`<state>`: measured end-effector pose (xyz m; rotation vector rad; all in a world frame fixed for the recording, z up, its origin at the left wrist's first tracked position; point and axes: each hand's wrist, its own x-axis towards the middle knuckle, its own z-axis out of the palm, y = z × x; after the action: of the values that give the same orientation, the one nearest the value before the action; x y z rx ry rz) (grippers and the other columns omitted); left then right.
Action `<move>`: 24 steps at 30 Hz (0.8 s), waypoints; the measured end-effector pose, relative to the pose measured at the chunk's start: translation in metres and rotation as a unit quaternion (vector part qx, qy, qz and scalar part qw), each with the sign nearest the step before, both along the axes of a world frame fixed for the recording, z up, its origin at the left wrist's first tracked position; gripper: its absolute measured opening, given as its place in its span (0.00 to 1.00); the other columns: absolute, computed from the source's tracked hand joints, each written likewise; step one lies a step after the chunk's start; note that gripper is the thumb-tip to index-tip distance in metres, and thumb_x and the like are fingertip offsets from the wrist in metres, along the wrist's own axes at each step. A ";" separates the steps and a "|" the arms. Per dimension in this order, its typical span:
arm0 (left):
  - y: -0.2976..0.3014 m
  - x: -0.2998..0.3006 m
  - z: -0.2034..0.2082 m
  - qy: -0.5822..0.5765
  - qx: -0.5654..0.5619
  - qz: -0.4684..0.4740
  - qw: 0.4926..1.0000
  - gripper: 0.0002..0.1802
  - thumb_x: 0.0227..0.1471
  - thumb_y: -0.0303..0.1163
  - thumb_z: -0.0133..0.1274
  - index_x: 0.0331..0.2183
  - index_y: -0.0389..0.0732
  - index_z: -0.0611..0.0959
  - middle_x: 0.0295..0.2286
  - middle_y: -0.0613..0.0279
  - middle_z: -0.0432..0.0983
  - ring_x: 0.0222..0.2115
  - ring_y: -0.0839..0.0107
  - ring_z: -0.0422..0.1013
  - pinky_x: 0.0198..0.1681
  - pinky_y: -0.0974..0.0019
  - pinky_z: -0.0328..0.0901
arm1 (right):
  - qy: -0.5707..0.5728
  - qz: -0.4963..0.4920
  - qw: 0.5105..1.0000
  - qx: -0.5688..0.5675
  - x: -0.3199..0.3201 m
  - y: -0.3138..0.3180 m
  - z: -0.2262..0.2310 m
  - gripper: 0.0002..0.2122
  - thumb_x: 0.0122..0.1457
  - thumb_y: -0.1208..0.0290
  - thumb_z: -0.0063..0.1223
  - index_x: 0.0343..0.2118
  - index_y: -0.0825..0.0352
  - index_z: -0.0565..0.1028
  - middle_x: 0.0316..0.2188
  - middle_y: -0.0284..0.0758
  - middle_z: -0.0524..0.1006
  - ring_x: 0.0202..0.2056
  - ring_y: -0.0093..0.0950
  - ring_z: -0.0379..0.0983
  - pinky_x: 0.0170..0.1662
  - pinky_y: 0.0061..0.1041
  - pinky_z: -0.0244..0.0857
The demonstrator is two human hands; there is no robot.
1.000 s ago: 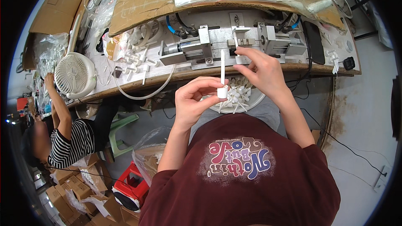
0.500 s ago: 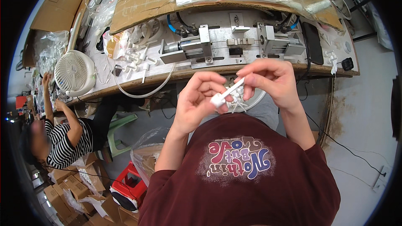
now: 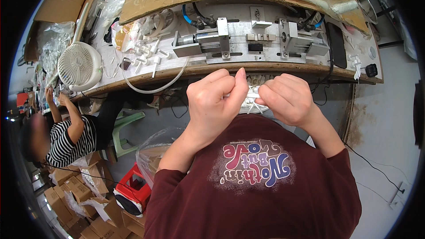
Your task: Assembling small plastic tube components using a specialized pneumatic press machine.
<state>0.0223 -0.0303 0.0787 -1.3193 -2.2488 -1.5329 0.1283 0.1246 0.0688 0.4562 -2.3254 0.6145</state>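
Above my lap, my left hand (image 3: pixel 215 102) is closed in a fist with its thumb pointing up. My right hand (image 3: pixel 288 99) is also closed, knuckles up, a short gap away. Both grip a white plastic rod-shaped part (image 3: pixel 252 95); only a short piece of it shows between the fists, and its thicker capped end is hidden. Below and behind the hands, a bowl (image 3: pixel 253 109) of similar white plastic parts rests on my lap, mostly covered by them.
A metal clamping fixture (image 3: pixel 259 46) stands on the workbench ahead, with loose white parts (image 3: pixel 146 57) and a white fan (image 3: pixel 79 66) to its left. A phone (image 3: pixel 336 46) lies at right. A red stool (image 3: pixel 135 188) and a person in a striped top (image 3: pixel 66 139) are at left.
My fingers have gone from a loose fingertip hold to closed fists around the white part. Its capped end, visible before, is now covered by my left hand.
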 end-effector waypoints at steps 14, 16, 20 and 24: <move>0.009 -0.015 -0.026 0.256 0.039 -0.072 0.963 0.17 0.41 0.21 0.63 0.13 0.41 0.70 0.13 0.65 0.58 0.10 0.69 0.60 0.13 0.65 0.54 | -0.421 0.035 0.703 -0.572 0.018 -0.005 -0.008 0.09 0.64 0.71 0.51 0.28 0.71 0.75 0.19 0.25 0.72 0.20 0.12 0.64 0.22 0.17 0.57; 0.009 -0.015 -0.027 0.202 0.018 -0.069 0.977 0.16 0.43 0.23 0.63 0.15 0.40 0.72 0.14 0.64 0.60 0.11 0.68 0.62 0.14 0.65 0.56 | -0.369 0.010 0.757 -0.539 0.019 -0.008 -0.006 0.08 0.62 0.72 0.53 0.29 0.71 0.76 0.20 0.27 0.74 0.21 0.14 0.65 0.23 0.17 0.59; 0.007 -0.014 -0.031 0.056 -0.039 -0.115 0.991 0.12 0.47 0.26 0.61 0.19 0.38 0.76 0.18 0.61 0.65 0.16 0.64 0.66 0.19 0.63 0.60 | -0.241 -0.061 0.904 -0.348 0.017 0.002 -0.017 0.06 0.59 0.74 0.57 0.31 0.71 0.78 0.22 0.31 0.76 0.22 0.17 0.68 0.24 0.18 0.61; -0.006 -0.011 -0.035 -0.023 -0.097 -0.179 0.979 0.03 0.49 0.27 0.59 0.28 0.37 0.83 0.23 0.60 0.71 0.25 0.61 0.71 0.28 0.62 0.66 | -0.288 -0.053 0.923 -0.247 0.022 0.018 -0.018 0.06 0.55 0.76 0.60 0.34 0.71 0.79 0.25 0.35 0.78 0.24 0.23 0.73 0.28 0.21 0.66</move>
<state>0.0108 -0.0361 0.0441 -1.8472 -2.3360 -1.4824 0.1502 0.1428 0.0509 -0.1093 -2.5653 1.3848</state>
